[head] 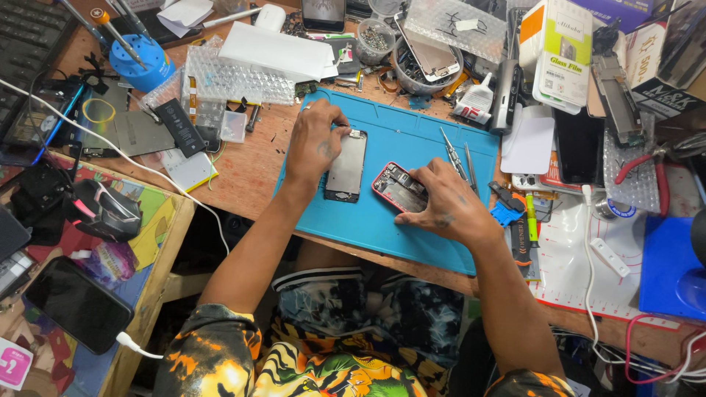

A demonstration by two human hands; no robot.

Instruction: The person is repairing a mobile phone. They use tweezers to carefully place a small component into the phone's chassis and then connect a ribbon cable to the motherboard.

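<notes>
On a blue work mat (412,136) lie two phone parts. My left hand (316,140) rests on the upper left edge of a detached screen panel (346,167), which lies face down, fingers pinching its top corner. My right hand (441,202) holds an opened red phone body (397,187), fingers wrapped over its right side; its insides face up. Screen panel and phone body lie a few centimetres apart, side by side.
Tweezers (452,151) lie on the mat beside my right hand. Behind it: a round parts bowl (419,62), bubble wrap (235,77), a blue screwdriver stand (140,62), a loose battery (180,126). Right: boxes, pliers (647,165), a screwdriver (531,220). A black phone (77,303) charges lower left.
</notes>
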